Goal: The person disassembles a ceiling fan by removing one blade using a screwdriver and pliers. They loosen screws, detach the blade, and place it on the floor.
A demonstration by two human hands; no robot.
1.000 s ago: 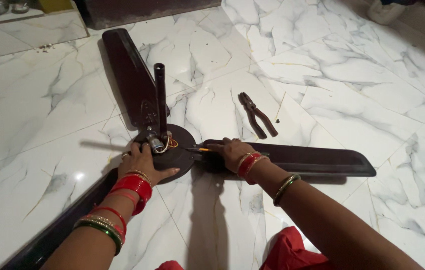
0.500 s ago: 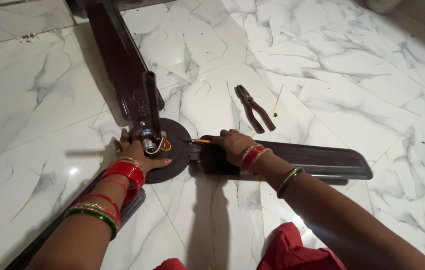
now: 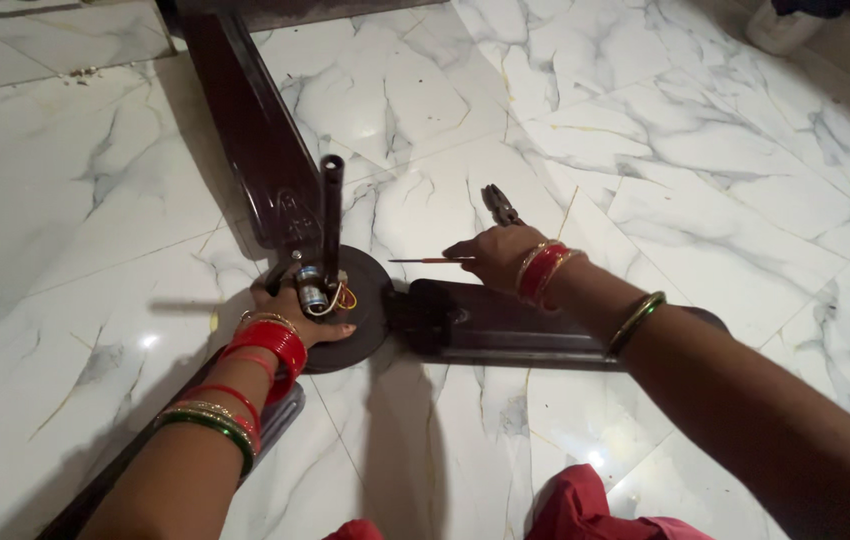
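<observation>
- White marble floor (image 3: 705, 150) with grey veins is seen under everything; a dark edge of furniture is cut off at the top of the frame, beyond the fan hub.
- A dark brown ceiling fan is laid flat on the floor. Its round hub (image 3: 360, 300) serves as the landmark here.
- Far blade (image 3: 250, 130) runs from the hub toward the top edge, where its tip is cut off.
- Right blade (image 3: 485, 325) extends from the hub to the right; its outer end is hidden behind the right forearm.
- A third blade (image 3: 125, 470) runs from the hub toward the lower left; most of it is covered by the left arm and its end is cut off.
- A dark rod (image 3: 331, 215) stands upright from the hub's centre.
- Left hand (image 3: 295, 310) is pressed flat and spread on the hub's left side; nothing is gripped. Red, gold and green bangles are worn on the wrist.
- Right hand (image 3: 495, 255) is raised just above the right blade, right of the hub, fingers pinched closed on a thin screwdriver (image 3: 430, 260) whose shaft points toward the rod.
- Pliers (image 3: 501, 205) lie on the floor beyond the right hand, well right of the hub; the handles are hidden by that hand.
- A small silvery capacitor (image 3: 311, 290) with loose wires (image 3: 343, 297) sits at the rod's foot; the connections are too small to make out.
- Red cloth (image 3: 575, 510) is cut off at the bottom edge.
</observation>
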